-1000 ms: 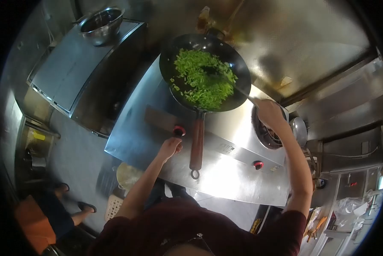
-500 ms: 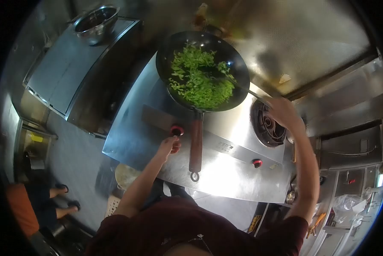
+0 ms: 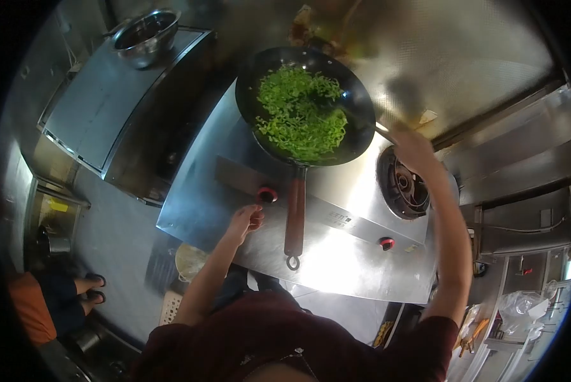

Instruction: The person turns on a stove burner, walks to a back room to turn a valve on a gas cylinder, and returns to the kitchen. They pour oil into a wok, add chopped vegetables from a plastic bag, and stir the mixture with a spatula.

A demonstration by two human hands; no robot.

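A dark wok (image 3: 360, 143) with a brown wooden handle (image 3: 296, 213) sits on the steel stove (image 3: 336, 254), holding chopped green leaves (image 3: 301, 121). My right hand (image 3: 415, 151) is closed around the grip of a long-handled cooking utensil (image 3: 383, 132), which reaches over the wok's right rim. Its head is hidden among the greens. Just below a red-and-black stove knob (image 3: 267, 195), my left hand (image 3: 249, 219) hovers with its fingers curled in. It is left of the wok handle and shows nothing in it.
Right of the wok lies an uncovered burner (image 3: 403, 183), with a second red knob (image 3: 387, 243) nearer me. A steel bowl (image 3: 147, 38) rests on the grey-topped unit (image 3: 101, 95) at the upper left. Another person's legs (image 3: 89, 293) show at the lower left.
My left hand has come off the knob and back toward me. My right hand has moved slightly up with the utensil, and the greens have shifted in the wok.
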